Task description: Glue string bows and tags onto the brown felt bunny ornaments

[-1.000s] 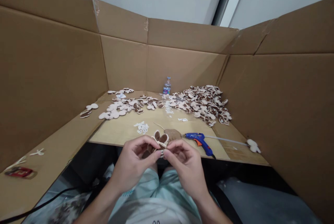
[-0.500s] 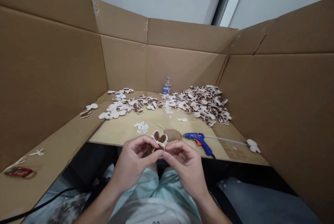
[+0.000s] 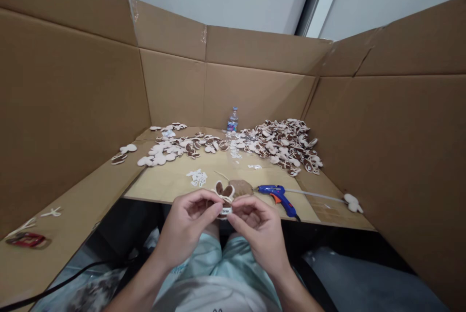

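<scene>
Between my two hands, over the table's front edge, is a small brown-and-cream felt bunny piece point(image 3: 224, 193) with its two ears pointing away from me. Across its lower part lies a white label point(image 3: 226, 210) with dark lettering too small to read. My left hand point(image 3: 192, 217) pinches the piece from the left, thumb by the label. My right hand point(image 3: 257, 222) grips the right side between thumb and fingers. Just beyond the piece rests a brown pad point(image 3: 241, 187), with the nozzle of a blue glue gun point(image 3: 276, 195) against it.
Small white labels point(image 3: 197, 177) lie in a loose pile left of centre. Felt pieces point(image 3: 284, 144) are heaped at the back right, more point(image 3: 163, 152) at the back left. A bottle point(image 3: 233, 120) stands behind. Cardboard walls point(image 3: 255, 89) enclose the table. Red-handled snips point(image 3: 27, 239) lie far left.
My thumbs have drawn apart from each other, so the white label on the felt bunny piece now shows between them. Both hands stay in about the same place.
</scene>
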`<state>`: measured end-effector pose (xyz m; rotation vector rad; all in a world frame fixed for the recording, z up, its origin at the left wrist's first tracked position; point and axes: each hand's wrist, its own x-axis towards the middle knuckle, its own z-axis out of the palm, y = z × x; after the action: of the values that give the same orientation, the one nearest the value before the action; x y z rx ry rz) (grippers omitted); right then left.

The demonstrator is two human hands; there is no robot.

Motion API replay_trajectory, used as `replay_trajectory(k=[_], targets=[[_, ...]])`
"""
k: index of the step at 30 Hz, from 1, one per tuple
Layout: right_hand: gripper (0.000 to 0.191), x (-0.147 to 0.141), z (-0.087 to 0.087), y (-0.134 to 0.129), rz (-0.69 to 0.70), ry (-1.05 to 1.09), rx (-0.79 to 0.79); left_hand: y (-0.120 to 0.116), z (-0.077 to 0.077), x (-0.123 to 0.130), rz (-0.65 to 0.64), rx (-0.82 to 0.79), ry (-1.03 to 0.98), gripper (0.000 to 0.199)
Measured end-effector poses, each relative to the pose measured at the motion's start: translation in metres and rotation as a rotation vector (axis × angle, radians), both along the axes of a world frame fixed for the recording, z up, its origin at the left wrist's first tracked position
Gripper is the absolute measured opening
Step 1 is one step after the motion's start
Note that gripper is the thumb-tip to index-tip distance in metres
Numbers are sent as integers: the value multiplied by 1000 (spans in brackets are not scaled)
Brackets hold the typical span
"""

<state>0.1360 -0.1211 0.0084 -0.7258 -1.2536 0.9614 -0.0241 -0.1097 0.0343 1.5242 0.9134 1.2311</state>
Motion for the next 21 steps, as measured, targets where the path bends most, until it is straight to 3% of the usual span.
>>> replay_trajectory(k=[12,21], targets=[[21,1,-6,9,45,71,-121,1,2,1,-60,-12,34,16],[35,5,-12,10,122,90,-120,8,-11,-1,-56,-80,-95,30]])
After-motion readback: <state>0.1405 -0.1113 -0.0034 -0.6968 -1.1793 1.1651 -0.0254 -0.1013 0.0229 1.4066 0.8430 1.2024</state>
